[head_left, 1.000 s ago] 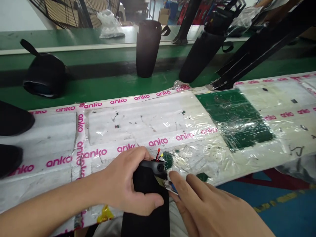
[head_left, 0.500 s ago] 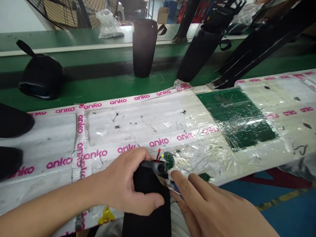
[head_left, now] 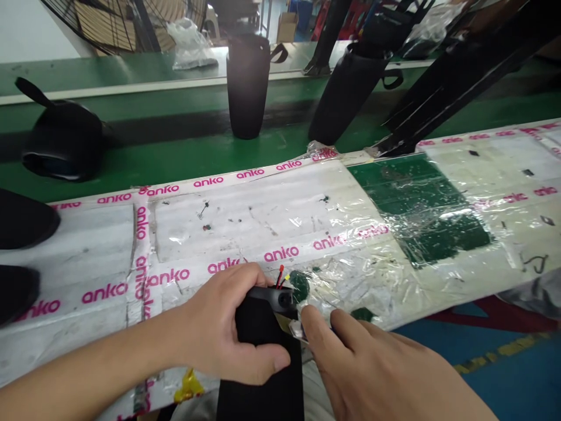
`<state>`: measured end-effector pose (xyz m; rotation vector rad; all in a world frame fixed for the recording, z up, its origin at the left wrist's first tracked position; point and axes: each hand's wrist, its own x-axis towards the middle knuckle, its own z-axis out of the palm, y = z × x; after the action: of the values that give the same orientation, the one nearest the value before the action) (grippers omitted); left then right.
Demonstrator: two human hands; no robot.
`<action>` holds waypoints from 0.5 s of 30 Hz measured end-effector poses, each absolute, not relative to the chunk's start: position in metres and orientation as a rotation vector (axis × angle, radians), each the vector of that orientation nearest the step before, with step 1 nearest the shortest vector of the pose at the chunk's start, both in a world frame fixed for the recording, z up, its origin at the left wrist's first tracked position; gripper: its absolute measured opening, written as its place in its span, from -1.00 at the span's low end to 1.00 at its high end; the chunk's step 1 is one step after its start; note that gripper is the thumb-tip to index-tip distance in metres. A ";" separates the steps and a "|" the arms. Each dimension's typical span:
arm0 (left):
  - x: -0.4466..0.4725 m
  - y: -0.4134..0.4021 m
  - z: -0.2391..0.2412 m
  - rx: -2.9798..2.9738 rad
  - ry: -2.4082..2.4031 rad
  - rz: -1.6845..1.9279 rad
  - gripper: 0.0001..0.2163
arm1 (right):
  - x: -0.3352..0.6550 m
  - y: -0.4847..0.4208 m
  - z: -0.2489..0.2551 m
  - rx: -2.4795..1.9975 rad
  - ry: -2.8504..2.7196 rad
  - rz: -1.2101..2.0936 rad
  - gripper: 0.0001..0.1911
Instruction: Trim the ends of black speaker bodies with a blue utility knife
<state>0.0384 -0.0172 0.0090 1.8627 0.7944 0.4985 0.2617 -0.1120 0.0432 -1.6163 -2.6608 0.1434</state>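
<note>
In the head view, my left hand (head_left: 239, 327) grips a black cylindrical speaker (head_left: 258, 380) near its upper end, fingers behind and thumb across the front. Red and yellow-tipped wires (head_left: 280, 277) stick up beside its dark plastic rim (head_left: 272, 297). My right hand (head_left: 368, 362) is closed on a box cutter (head_left: 293, 328), most of which the fingers hide. Its flat blade lies against the speaker just below the rim. Whether the edge is cutting cannot be made out.
The bench (head_left: 263, 222) is covered in white sheeting and pink-lettered tape. Behind it, a green conveyor (head_left: 166, 152) carries black speakers: one lying (head_left: 63, 140), one upright (head_left: 248, 88), one leaning (head_left: 346, 93). Two dark rounded ends (head_left: 26, 219) jut in at left. A dark post (head_left: 460, 82) slants at right.
The speakers on the green conveyor have shifted left. My right hand and the blade have moved slightly, and a blue part seen before is now hidden. My left hand keeps its hold.
</note>
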 end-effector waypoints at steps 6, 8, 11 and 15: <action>0.039 -0.018 0.007 1.857 0.777 0.501 -0.60 | 0.270 -0.111 0.042 -1.600 -2.682 0.270 -0.48; 0.039 -0.018 0.005 1.849 0.763 0.523 -0.60 | 0.272 -0.110 0.042 -1.590 -2.682 0.318 -0.54; 0.038 -0.019 0.002 1.849 0.738 0.564 -0.59 | 0.271 -0.108 0.040 -1.568 -2.690 0.283 -0.57; 0.038 -0.018 0.001 1.860 0.737 0.570 -0.59 | 0.269 -0.108 0.040 -1.563 -2.697 0.241 -0.53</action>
<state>0.0382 -0.0184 0.0006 1.8604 0.7374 0.5696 0.2690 -0.1081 0.0399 -1.5632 -2.6967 0.2413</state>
